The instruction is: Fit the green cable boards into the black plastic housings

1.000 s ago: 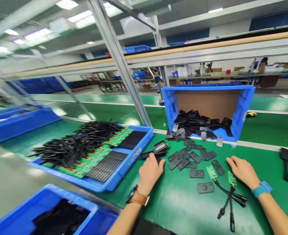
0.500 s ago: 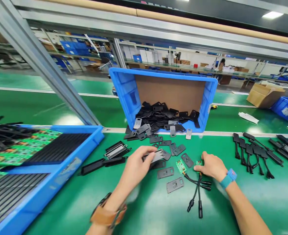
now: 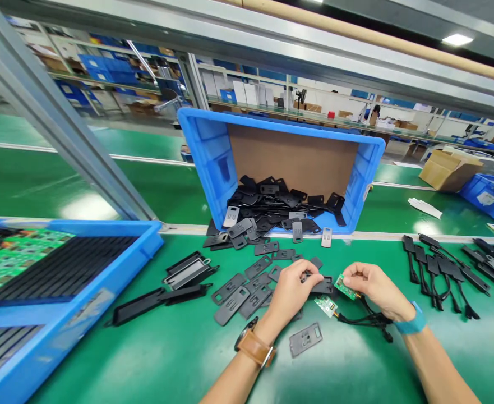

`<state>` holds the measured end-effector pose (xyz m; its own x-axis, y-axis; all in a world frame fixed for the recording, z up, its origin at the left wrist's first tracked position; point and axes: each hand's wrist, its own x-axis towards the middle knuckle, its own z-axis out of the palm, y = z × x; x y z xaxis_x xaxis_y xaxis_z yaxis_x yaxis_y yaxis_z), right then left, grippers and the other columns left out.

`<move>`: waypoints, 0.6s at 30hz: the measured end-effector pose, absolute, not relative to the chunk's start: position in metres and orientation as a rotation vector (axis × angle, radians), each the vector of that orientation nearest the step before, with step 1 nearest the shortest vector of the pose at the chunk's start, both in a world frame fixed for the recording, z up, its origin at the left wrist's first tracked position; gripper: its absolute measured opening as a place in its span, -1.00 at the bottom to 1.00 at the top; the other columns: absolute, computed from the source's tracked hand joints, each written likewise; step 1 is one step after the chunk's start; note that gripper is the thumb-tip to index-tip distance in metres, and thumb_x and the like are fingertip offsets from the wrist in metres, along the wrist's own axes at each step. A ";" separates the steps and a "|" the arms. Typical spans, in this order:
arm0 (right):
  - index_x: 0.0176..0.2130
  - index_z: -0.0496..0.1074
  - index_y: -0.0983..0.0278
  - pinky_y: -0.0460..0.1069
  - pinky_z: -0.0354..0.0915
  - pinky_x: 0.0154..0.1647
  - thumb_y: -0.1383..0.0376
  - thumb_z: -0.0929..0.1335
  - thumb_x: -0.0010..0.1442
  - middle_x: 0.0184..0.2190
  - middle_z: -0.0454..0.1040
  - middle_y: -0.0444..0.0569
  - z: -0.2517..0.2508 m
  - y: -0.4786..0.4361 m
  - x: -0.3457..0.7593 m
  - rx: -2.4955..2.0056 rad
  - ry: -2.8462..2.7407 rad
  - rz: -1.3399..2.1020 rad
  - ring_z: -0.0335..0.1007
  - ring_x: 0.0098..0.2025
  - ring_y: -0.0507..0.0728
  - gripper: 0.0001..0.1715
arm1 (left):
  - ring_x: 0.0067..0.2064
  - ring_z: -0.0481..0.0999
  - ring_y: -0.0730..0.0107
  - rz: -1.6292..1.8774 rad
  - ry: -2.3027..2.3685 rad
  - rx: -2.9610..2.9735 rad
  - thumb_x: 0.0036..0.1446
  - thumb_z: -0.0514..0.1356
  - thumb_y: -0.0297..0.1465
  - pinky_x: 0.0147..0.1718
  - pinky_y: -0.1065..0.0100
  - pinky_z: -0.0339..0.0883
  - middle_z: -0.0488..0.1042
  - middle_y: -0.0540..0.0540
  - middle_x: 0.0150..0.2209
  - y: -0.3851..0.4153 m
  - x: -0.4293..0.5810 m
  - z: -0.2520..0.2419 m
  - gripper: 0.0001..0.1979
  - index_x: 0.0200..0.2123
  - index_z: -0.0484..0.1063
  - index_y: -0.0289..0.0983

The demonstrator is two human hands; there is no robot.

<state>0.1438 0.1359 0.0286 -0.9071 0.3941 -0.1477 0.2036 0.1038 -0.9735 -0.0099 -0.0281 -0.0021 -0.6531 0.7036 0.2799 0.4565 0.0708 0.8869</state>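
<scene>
Between the thumb and fingers of my left hand (image 3: 295, 283) is a black plastic housing (image 3: 322, 284), held just above the green bench. My right hand (image 3: 370, 286) pinches a small green circuit board (image 3: 345, 288) by its edge, close to the housing's right end. Black cables (image 3: 368, 314) trail from the board under my right hand. A second circuit board (image 3: 326, 306) with cables lies on the bench below the housing. Flat black cover plates (image 3: 232, 306) are scattered left of my left hand, and a single cover plate (image 3: 305, 340) lies nearer me.
A blue crate (image 3: 282, 126) tipped on its side spills black plates onto the bench. At left, a blue tray (image 3: 116, 280) holds circuit boards and black strips. Long black housings (image 3: 139, 306) lie beside it. Cabled black units (image 3: 435, 269) lie at right, below a white glove (image 3: 424, 208).
My left hand has moved right with the housing, toward the boards. My right hand has lifted one circuit board off the bench and tilted it toward the housing. The view has shifted slightly.
</scene>
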 end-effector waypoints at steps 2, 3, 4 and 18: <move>-0.33 0.47 0.32 -0.09 0.10 -0.43 0.09 0.49 0.07 -0.31 0.46 -0.06 0.033 0.130 0.145 -0.575 -2.132 2.088 0.18 -0.45 -0.01 -0.65 | -0.36 0.43 0.34 1.627 2.070 1.204 0.09 0.29 -0.33 -0.34 0.35 0.22 0.54 -0.03 -0.39 -0.030 -0.008 0.000 -0.88 -0.47 0.51 -0.20; -0.34 0.47 0.33 -0.09 0.10 -0.42 0.09 0.51 0.05 -0.28 0.47 -0.05 0.034 0.127 0.145 -0.564 -2.119 2.148 0.17 -0.44 -0.02 -0.64 | -0.37 0.43 0.35 1.631 2.041 1.201 0.08 0.30 -0.34 -0.35 0.36 0.22 0.54 -0.03 -0.40 -0.030 -0.007 0.001 -0.88 -0.48 0.51 -0.21; -0.35 0.48 0.33 -0.09 0.09 -0.41 0.09 0.52 0.03 -0.29 0.47 -0.06 0.035 0.124 0.144 -0.554 -2.117 2.194 0.17 -0.44 -0.02 -0.63 | -0.38 0.42 0.35 1.639 2.008 1.184 0.08 0.30 -0.34 -0.36 0.36 0.22 0.54 -0.04 -0.41 -0.030 -0.006 0.002 -0.88 -0.48 0.52 -0.21; -0.38 0.46 0.31 -0.09 0.04 -0.48 0.03 0.56 -0.04 -0.50 0.34 -0.14 0.015 0.098 0.129 -0.690 -1.713 2.234 0.10 -0.49 -0.01 -0.55 | -0.13 0.50 0.27 2.044 1.219 0.565 0.07 0.34 -0.12 -0.07 0.28 0.31 0.53 -0.16 -0.19 -0.023 0.017 0.005 -0.52 -0.03 0.41 -0.28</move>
<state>0.1286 0.0982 0.0151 -0.8590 0.4627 -0.2191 0.0917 -0.2820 -0.9550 0.0174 -0.0233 0.0053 -0.6732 0.7391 0.0219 -0.3320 -0.3286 0.8842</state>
